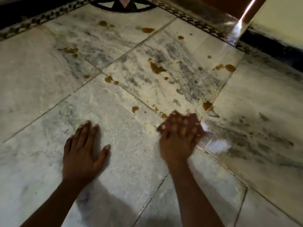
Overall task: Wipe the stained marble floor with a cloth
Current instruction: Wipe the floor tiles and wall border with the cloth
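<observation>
The marble floor (123, 145) is pale with grey veins and thin dark joints. Brown stains are scattered over it: a large one (157, 68) in the middle tile, others near the right (229, 68) and at the far side (147, 30). My left hand (82, 149) lies flat on the floor with its fingers spread and nothing in it. My right hand (177, 136) is blurred by motion and presses on a whitish cloth (218, 146). Only blurred bits of the cloth show to the right of the fingers. Small stains (135, 108) lie just beyond that hand.
A dark patterned border strip (193, 18) runs along the far side of the tiles, with a black inlay (123, 6) at the top. A black skirting (270, 45) and a pale wall (282, 12) stand at the right. A bright streak of light (236, 32) crosses the border.
</observation>
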`<state>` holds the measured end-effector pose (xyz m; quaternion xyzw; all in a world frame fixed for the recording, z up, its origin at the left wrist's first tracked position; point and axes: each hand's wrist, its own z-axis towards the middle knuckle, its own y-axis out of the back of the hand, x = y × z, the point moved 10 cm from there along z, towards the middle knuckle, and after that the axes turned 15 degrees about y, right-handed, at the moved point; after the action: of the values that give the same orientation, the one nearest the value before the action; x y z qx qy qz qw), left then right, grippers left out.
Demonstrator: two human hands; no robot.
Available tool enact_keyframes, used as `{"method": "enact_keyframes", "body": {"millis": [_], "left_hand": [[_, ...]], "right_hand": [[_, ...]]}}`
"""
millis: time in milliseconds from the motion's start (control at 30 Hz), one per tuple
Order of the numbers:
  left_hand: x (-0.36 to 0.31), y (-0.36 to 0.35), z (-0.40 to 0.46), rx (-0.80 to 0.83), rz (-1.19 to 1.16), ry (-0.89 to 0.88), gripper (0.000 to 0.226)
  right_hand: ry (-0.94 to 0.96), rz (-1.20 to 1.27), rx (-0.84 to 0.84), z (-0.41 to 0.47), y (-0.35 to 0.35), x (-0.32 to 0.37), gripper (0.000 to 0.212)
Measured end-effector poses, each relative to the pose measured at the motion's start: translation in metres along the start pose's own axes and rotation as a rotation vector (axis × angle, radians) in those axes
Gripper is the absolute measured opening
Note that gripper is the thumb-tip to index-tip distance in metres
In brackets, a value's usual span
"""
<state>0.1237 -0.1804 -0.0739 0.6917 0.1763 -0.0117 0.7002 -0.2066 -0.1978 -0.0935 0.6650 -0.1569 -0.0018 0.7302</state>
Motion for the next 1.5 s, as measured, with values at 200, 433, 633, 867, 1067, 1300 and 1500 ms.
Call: {"method": "enact_keyframes", "body": {"millis": [200,433,633,867,1067,1300,1500], "left_hand": [[0.001,0.0,0.002,-0.004,0.003,-0.017,0.081],[0.001,-0.002,0.001,-0.008,0.006,-0.011,0.079],[0.002,0.002,0.001,-0.029,0.054,-0.012,0.079],[0.004,-0.001,0.003,-0.021,0.101,0.008,0.08],[0.004,0.003,0.007,0.021,0.046,-0.007,0.08],[0.04,0.023,0.086,-0.052,0.113,-0.022,0.084],[0.075,0.017,0.106,-0.067,0.018,0.16,0.083]], "right_hand": [[0.383,0.016,0.048,-0.114,0.023,0.039,0.07],[-0.037,0.03,0.048,0.014,-0.01,0.015,0.076],[0.446,0.066,0.033,-0.106,0.019,0.086,0.071],[-0.102,0.045,0.161,0.022,-0.005,-0.001,0.075],[0.407,0.083,0.095,-0.041,0.003,0.098,0.066],[-0.029,0.056,0.154,0.011,-0.024,0.046,0.08],[0.43,0.032,0.116,0.014,-0.029,0.147,0.068]]}}
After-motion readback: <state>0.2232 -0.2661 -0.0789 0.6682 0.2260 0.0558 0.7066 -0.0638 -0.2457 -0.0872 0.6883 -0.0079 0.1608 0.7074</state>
